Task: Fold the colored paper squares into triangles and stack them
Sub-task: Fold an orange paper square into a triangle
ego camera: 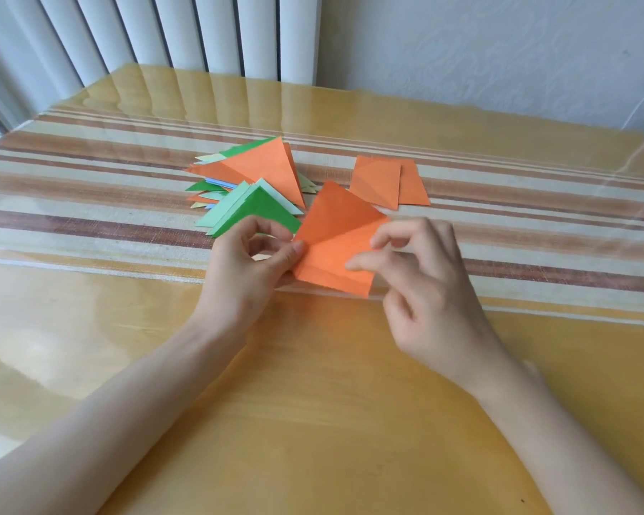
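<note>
Well into the job, a person works an orange paper square (335,236) just above the near edge of a striped cloth (90,202) on a glossy table (313,403). The left hand (253,258) pinches the sheet's left corner between thumb and fingers. The right hand (424,276) hovers at the right edge with fingers loosely curled, and it is unclear whether it grips the paper. The sheet is still open, so its triangle fold looks yet to be made. Just behind it lies a loose pile of folded triangles (261,169) in orange, green and pale blue, more fanned than neatly stacked. To the right, two more orange squares (387,180) overlap and apparently await folding.
</note>
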Demonstrator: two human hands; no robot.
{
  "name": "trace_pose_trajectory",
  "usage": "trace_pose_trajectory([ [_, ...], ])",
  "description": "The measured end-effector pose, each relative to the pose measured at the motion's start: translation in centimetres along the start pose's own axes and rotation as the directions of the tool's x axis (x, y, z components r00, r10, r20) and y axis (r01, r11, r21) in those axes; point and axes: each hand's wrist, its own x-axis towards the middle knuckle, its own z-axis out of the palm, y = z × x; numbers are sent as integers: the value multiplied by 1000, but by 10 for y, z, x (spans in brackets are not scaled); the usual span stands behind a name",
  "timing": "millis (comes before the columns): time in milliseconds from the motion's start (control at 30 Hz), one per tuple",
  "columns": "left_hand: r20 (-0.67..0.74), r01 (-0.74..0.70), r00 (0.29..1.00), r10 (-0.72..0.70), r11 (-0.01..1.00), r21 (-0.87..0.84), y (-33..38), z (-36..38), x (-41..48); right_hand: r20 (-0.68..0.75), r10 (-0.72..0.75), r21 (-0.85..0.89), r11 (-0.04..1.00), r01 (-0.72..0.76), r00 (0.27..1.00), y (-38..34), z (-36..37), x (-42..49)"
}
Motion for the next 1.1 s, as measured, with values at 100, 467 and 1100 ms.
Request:
trace_pose_trajectory([
  [100,-50,48,997,-57,985,-165,2,2,1,60,70,-42,997,-67,996,2,7,-2],
  [467,187,87,982,-32,952,-295,6,8,-3,63,475,464,765,-447,878,-1,21,0],
  [1100,228,8,974,10,997,-77,7,4,-6,139,565,750,476,-459,813,1,19,2],
])
